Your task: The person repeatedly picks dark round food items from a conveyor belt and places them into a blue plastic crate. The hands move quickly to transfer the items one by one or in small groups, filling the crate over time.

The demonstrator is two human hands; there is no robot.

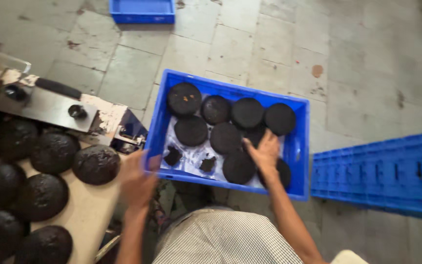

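Close in, the left hand (137,180) clamps its fingers over the near rim of the blue crate (300,146) — steadying it. The right hand (264,152) lies spread inside on a dark round cake (238,167); best keep that palm flat, since crumbs already lie on the liner. Farther left, domed cakes (96,164) crowd the table (90,210).

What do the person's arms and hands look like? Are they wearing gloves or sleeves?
No gloves and no sleeves show. The left hand and right hand are bare, and both forearms are bare as far as the picture shows. No watch, ring or band can be seen. Lower down the person wears cloth with a fine light check pattern.
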